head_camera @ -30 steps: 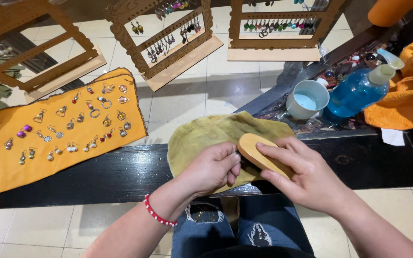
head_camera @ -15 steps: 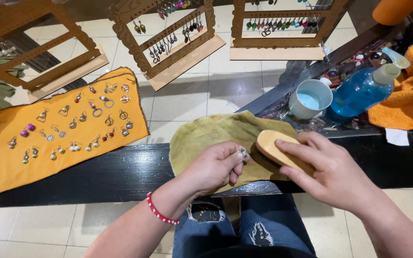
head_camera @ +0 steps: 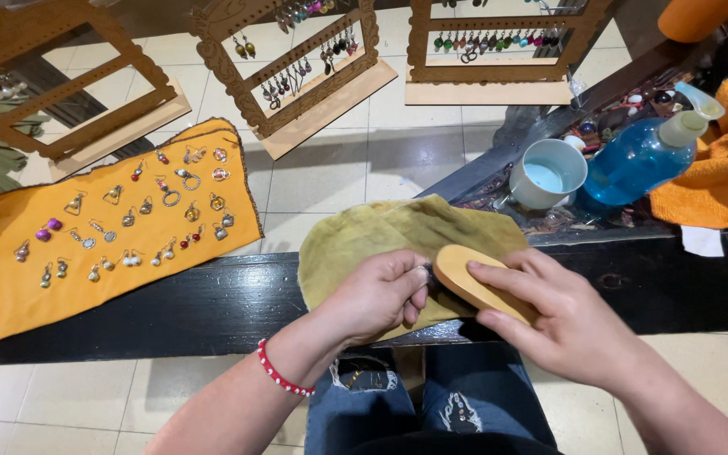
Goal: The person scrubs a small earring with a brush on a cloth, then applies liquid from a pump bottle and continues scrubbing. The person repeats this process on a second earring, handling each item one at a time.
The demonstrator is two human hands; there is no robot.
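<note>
My right hand (head_camera: 564,313) grips an oval wooden brush (head_camera: 472,281) by its back and presses it down against something small pinched in my left hand (head_camera: 377,295). That small piece shows only as a glint at my left fingertips; its kind is too small to tell. Both hands rest over an olive-yellow cloth (head_camera: 381,236) spread on the dark bench edge (head_camera: 212,303). A red bead bracelet (head_camera: 281,376) circles my left wrist.
An orange cloth (head_camera: 10,270) at left carries several earrings. Three wooden earring racks (head_camera: 297,67) stand on the tiled floor behind. A white cup (head_camera: 547,172), a blue pump bottle (head_camera: 642,156) and an orange towel (head_camera: 722,181) sit at right. My jeans-clad knees (head_camera: 431,404) are below.
My hands stay over the cloth; the brush shifted slightly right then back toward the left fingertips, in small strokes against the pinched piece.
</note>
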